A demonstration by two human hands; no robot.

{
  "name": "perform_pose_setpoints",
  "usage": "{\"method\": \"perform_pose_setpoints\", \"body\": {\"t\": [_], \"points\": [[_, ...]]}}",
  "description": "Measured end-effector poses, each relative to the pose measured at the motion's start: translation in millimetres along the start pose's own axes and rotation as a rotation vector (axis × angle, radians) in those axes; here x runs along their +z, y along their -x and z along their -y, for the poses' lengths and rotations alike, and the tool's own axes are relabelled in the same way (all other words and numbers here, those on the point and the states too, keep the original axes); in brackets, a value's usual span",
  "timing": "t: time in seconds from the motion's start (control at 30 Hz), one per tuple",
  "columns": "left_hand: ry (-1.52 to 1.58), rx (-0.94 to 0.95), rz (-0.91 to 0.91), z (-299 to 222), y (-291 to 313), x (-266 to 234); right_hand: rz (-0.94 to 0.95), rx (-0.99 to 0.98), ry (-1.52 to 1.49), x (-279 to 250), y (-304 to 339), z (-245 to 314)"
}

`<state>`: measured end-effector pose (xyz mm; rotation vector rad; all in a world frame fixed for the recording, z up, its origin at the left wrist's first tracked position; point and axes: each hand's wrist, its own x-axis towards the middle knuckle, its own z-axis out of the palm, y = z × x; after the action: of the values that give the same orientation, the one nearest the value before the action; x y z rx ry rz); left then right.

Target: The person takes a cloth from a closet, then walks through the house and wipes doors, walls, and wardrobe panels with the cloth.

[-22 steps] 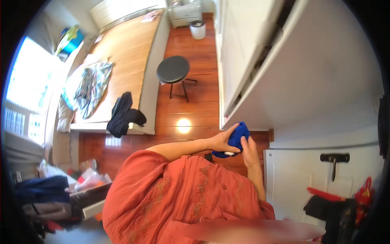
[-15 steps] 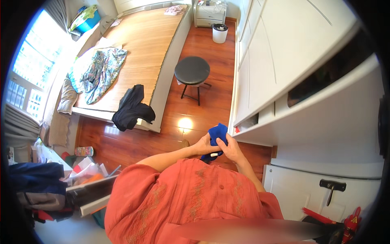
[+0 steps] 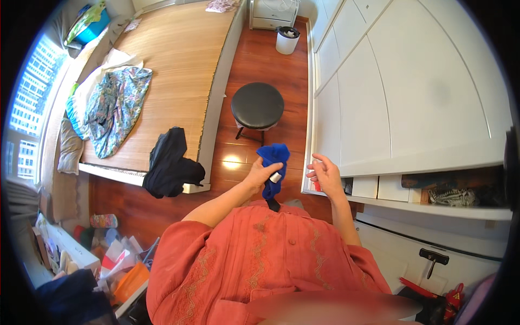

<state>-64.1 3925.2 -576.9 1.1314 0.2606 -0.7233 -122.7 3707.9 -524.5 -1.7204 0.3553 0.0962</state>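
Bright-blue soft cloth bundle (image 3: 280, 154), one in all, hangs on the near side of the one black round padded stool (image 3: 258, 104), gripped by the left hand (image 3: 263, 174), held up and not yet laid down. Nearer than the stool and rightward, the right hand (image 3: 326, 176) is apart from the bundle, fingers loosely curled, apparently empty. One crumpled black cloth garment (image 3: 169, 167) lies left of the stool, one white round bin (image 3: 286, 44) beyond.

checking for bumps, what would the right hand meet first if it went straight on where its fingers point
Probably the blue cloth in the left hand: the right hand points that way across a gap. Depth is unclear, so it might pass above or below.
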Motion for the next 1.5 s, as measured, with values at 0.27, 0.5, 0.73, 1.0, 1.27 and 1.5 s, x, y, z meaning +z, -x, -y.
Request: {"method": "perform_pose_setpoints", "body": {"t": [0.27,0.5,0.73,1.0,1.27,1.5], "points": [[0.007,0.065,-0.102,-54,-116,27,-0.08,0.071,0.039,-90,-131,-1],[0.131,0.028,-0.242,-125,-243,97,-0.025,0.011,0.031,-131,-346,5],[0.167,0.068,-0.087,-186,-349,178,0.021,-0.062,0.4,-155,-509,59],[0.188,0.11,-0.07,-276,-492,156,0.152,-0.098,0.365,-147,-616,91],[0.296,0.137,-0.214,-385,-681,88,0.275,0.035,0.415,-117,-824,94],[0.342,0.141,-0.324,-514,-776,30,0.395,0.12,0.269,-70,-972,157]]}}
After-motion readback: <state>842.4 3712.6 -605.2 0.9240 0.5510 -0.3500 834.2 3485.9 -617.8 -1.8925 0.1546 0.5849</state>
